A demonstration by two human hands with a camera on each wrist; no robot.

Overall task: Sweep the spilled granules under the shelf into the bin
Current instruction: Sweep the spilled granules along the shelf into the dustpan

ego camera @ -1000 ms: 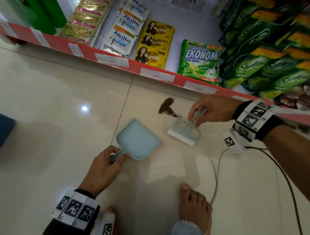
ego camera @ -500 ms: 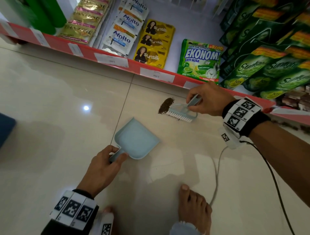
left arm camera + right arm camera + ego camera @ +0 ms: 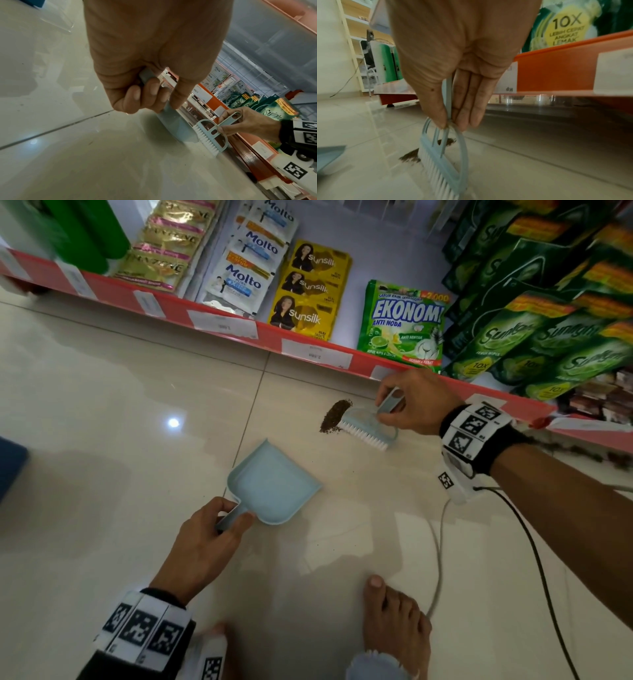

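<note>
Granules (image 3: 335,416): a small dark heap on the pale floor tiles (image 3: 102,412), lying just in front of the red shelf edge (image 3: 239,332). The heap is elongated, its long axis running from far-right to near-left, roughly toward the dustpan.

Right hand (image 3: 407,402) pinches the slim handle of the pale blue brush (image 3: 368,429) between thumb and fingertips; the wrist view shows the other fingers lying fairly straight alongside the handle. The white bristles meet the floor at the right flank of the heap, touching or just beside it; which one I cannot tell. The heap thus lies to the left of the brush.

Left hand (image 3: 205,539) has its fingers curled round the short handle of the dustpan (image 3: 272,484). The pan sits flat on the tile, its open lip facing far-right toward the heap, but with bare floor between lip and granules. No granules show inside it.

Judgement: the right hand is the nearer one, and the coming move turns on stroking near-left along the heap's own axis so the grains travel into the pan mouth. The gap would call for either a long stroke or the pan sliding up. Risk: a fast flick scatters grains sideways or back beneath the shelf.

No bin appears in any view.

More dark debris lies under the shelf at far right (image 3: 582,455).
</note>
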